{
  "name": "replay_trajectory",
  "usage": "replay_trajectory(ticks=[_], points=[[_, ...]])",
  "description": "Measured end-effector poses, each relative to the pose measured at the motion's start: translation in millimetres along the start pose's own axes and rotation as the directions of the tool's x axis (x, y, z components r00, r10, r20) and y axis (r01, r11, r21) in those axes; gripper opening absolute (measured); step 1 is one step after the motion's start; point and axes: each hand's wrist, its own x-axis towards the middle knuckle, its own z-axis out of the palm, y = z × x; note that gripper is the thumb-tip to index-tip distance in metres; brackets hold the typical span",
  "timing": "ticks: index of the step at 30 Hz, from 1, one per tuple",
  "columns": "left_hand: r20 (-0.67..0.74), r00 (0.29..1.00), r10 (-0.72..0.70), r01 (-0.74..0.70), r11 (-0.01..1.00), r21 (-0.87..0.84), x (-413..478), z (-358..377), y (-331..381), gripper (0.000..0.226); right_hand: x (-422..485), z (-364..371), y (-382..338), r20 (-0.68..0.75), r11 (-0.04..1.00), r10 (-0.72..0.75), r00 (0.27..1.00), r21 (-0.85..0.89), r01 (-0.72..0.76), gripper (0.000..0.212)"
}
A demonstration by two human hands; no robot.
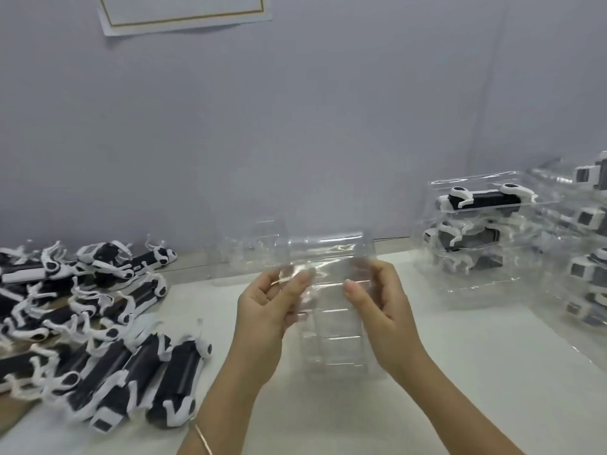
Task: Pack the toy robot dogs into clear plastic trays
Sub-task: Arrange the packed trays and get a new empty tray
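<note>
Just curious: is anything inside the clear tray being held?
Nothing: the clear tray between the left hand and right hand shows empty moulded pockets, the table visible through it. Fingers cover parts near its top.

No writing, label, brand or number can be read anywhere; the white paper sheet with a thin gold border (184,9) on the grey wall (328,110) shows only a blank part; the black-and-white plastic toy robot dogs (179,379) are too blurred to show any marks.
</note>
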Motion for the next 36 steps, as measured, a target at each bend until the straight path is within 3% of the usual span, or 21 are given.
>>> replay_trajectory(ticks=[3, 6, 8, 10, 14, 17, 26, 36], points=[[0.131, 0.99, -0.046, 0.041, 0.998, 0.042, -5.1, -10.8, 7.0, 0.019, 3.7, 0.0, -5.2, 0.063, 0.992, 0.055, 0.997, 0.11, -0.062, 0.034], [0.179, 0.984, -0.012, 0.007, 1.0, 0.027, -9.5, -11.3, 14.4, 0.028, 5.9, 1.9, -8.8, 0.117, 0.996, 0.05, 0.992, 0.071, -0.059, 0.041], [0.194, 0.981, 0.013, -0.016, 1.0, 0.013, -12.6, -10.3, 21.6, 0.034, 6.9, 3.5, -13.2, 0.128, 0.998, 0.052, 0.99, 0.04, -0.058, 0.035], [0.18, 0.983, 0.037, -0.039, 0.999, 0.008, -14.8, -8.9, 27.6, 0.028, 7.3, 2.4, -21.2, 0.121, 0.996, 0.08, 0.989, 0.025, -0.083, 0.028], [0.168, 0.984, 0.055, -0.041, 0.995, -0.086, -23.0, -0.1, 40.3, 0.022, 3.0, -3.9, -40.3, 0.21, 0.978, 0.176, 0.962, 0.071, -0.195, 0.044], [0.162, 0.985, 0.057, -0.032, 0.987, -0.155, -32.1, 8.4, 50.8, 0.009, -1.1, -7.7, -51.5, 0.212, 0.952, 0.199, 0.957, 0.191, -0.24, 0.031], [0.283, 0.959, 0.003, 0.062, 0.973, -0.221, -30.2, -0.9, 52.7, 0.017, -1.4, -12.2, -67.8, 0.212, 0.944, 0.145, 0.967, 0.262, -0.199, 0.031], [0.309, 0.951, -0.01, 0.096, 0.96, -0.264, -19.2, -8.9, 44.9, 0.033, 2.0, -10.6, -57.1, 0.223, 0.947, 0.11, 0.969, 0.273, -0.17, 0.042]])
